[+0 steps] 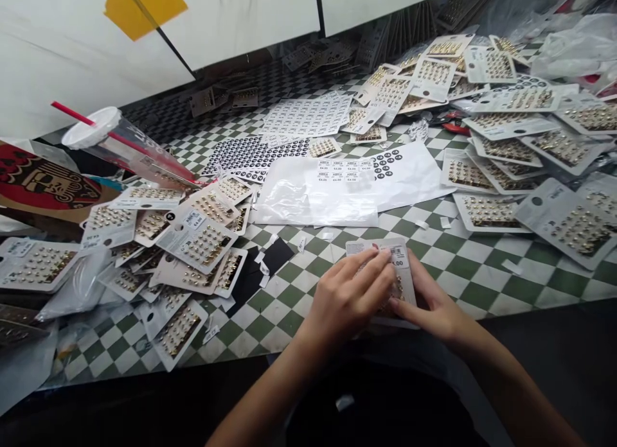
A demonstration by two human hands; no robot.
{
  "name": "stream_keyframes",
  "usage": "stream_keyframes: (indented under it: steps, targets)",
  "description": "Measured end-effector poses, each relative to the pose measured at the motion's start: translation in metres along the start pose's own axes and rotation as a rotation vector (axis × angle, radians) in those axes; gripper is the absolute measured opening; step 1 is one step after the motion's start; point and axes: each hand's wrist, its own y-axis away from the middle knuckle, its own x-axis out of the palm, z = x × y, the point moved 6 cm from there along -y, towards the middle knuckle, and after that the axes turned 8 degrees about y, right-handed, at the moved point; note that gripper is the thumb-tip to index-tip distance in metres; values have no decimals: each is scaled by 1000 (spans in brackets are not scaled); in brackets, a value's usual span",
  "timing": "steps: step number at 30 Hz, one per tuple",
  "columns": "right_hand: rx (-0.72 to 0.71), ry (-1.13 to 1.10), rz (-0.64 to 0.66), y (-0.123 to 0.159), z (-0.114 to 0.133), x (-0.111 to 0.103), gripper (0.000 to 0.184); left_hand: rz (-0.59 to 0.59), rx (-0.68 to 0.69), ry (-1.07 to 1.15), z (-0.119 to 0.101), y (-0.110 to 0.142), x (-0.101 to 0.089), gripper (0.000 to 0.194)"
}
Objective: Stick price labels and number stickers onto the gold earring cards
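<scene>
A card of earrings (407, 285) is held at the near edge of the table, with a white price label (400, 257) at its upper right. My right hand (436, 309) grips the card from its right side, thumb across the front and the other fingers behind. Over the card's face lies my left hand (351, 289), its fingers bent and close together, fingertips touching the label's left part. That hand covers most of the earrings, and its thumb is hidden. Beyond the card are a sheet of price stickers (343, 171) and round black stickers (387, 164) on white backing.
Earring cards are heaped at left (197, 241) and right (511, 151). A plastic cup (139, 148) with a red straw leans behind the left heap. Further sticker sheets (308, 116), a black card (274, 257) and paper scraps lie on the checkered tabletop (299, 299). White panels (250, 23) stand behind.
</scene>
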Motion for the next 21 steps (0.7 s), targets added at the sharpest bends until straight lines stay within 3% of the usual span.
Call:
stream_keyframes:
  steps: [4, 7, 9, 11, 13, 15, 17, 19, 21]
  targets:
    - [-28, 2, -7, -2, 2, -3, 80, 110, -78, -112, 5, 0, 4, 43]
    - [-63, -91, 52, -1, 13, -3, 72, 68, -217, -171, 10, 5, -15, 51]
    - [-48, -126, 28, 0, 20, -9, 67, 56, -263, -16, 7, 14, -33, 44]
    - [-37, -115, -35, 0, 26, -20, 60, 230, -282, 321, -3, 32, -37, 32]
    - [-36, -69, -93, -1, 30, -30, 53, 610, -323, 662, -24, 65, -23, 29]
    - [-36, -19, -124, -3, 30, -36, 49, 960, -425, 761, -42, 111, -4, 44]
    - [-29, 3, -134, -5, 28, -39, 48, 1162, -492, 711, -53, 152, 16, 53]
    - [-35, 2, -138, -6, 26, -40, 47, 1191, -547, 688, -56, 176, 34, 52]
    - [-47, -6, -134, -6, 25, -40, 46, 1167, -571, 722, -54, 183, 45, 39]
